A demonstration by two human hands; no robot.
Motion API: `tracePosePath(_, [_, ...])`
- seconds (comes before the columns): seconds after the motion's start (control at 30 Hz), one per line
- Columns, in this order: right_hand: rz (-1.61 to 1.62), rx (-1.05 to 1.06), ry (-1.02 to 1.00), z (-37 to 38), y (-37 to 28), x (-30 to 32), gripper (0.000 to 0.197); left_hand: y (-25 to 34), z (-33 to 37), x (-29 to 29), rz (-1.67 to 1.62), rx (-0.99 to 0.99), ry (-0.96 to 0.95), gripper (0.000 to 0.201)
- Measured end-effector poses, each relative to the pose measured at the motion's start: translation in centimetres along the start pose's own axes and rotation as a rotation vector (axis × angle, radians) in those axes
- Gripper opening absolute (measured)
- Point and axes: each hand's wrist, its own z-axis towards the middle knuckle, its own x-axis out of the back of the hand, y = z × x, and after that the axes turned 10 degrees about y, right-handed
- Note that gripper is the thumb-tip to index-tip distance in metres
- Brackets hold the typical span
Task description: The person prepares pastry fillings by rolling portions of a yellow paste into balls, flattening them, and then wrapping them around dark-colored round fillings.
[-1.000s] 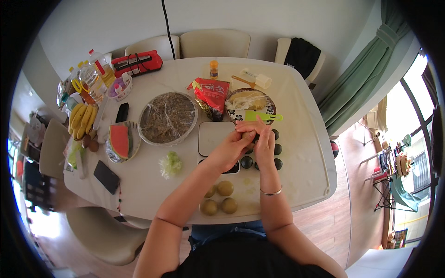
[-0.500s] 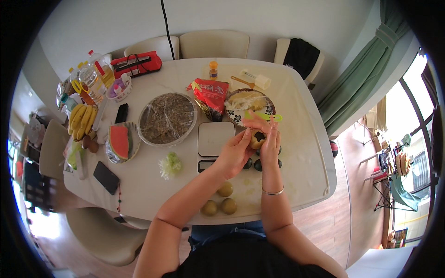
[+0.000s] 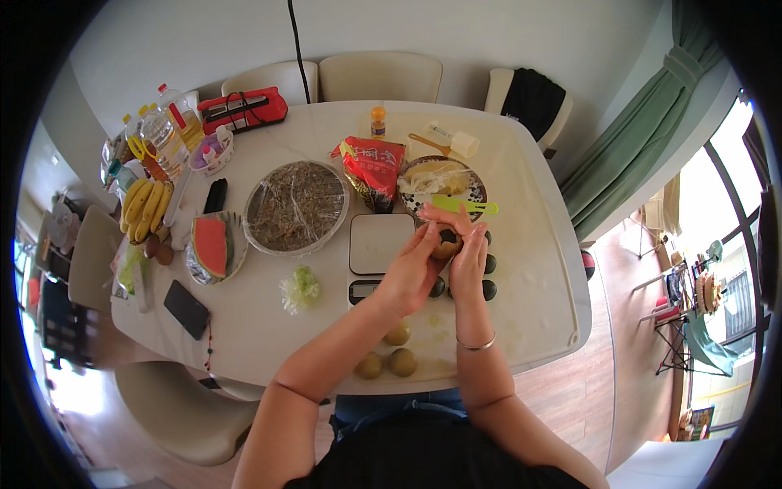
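Note:
Between my two hands, above the table, is a tan dough ball [image 3: 445,248] wrapped around a dark filling, which shows through the opening on top. My left hand [image 3: 413,273] curls around its left side, the thumb near the opening. My right hand [image 3: 467,265] cups the other side, its fingers bent over the far edge. Several dark round filling balls [image 3: 489,289] lie on the table beneath and beside my right hand, partly hidden by it. Closer to my body sit several smooth tan dough balls [image 3: 401,362]. A flat kitchen scale [image 3: 381,244] lies left of my hands.
Beyond my hands are a patterned plate [image 3: 484,187] of dough under plastic film, a green-handled tool [image 3: 464,204] and a red bag [image 3: 371,167]. Leftward stand a large film-covered bowl [image 3: 295,208], a watermelon piece [image 3: 210,246], bananas [image 3: 147,210], a phone [image 3: 187,309] and oil bottles [image 3: 163,134].
My fingers have shifted around the dough ball, which has turned slightly, and its rim now stands higher around the filling. Both hands stay in nearly the same place.

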Motion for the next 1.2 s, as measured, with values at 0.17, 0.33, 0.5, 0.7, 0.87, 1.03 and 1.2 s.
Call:
tracePosePath(0.17, [0.100,-0.043,0.135,-1.0,0.7,-0.6,0.067,0.1,-0.5,-0.3,0.198,-0.073,-0.037,0.040])
tracePosePath(0.33, [0.072,-0.126,0.158,-0.9,1.1,-0.1,0.067,-0.2,-0.3,-0.6,-0.013,-0.001,-0.065,0.062])
tracePosePath(0.5, [-0.033,0.102,-0.091,0.1,-0.4,-0.2,0.018,1.7,-0.5,0.2,-0.153,0.009,-0.122,0.083])
tracePosePath(0.7, [-0.134,0.143,-0.131,-0.3,1.0,-0.2,0.014,2.0,-0.5,0.6,-0.151,0.026,-0.122,0.083])
tracePosePath(0.87, [-0.101,0.039,-0.119,-0.8,1.7,-0.2,0.022,1.6,-0.5,0.3,-0.160,0.007,-0.103,0.077])
tracePosePath(1.03, [-0.205,0.256,-0.232,0.0,1.0,0.2,0.024,0.6,0.0,0.8,-0.138,-0.085,-0.037,0.068])
tracePosePath(1.2, [-0.058,0.102,-0.043,-0.5,-0.5,-1.0,0.035,1.6,-0.2,0.7,-0.171,-0.071,-0.040,0.055])
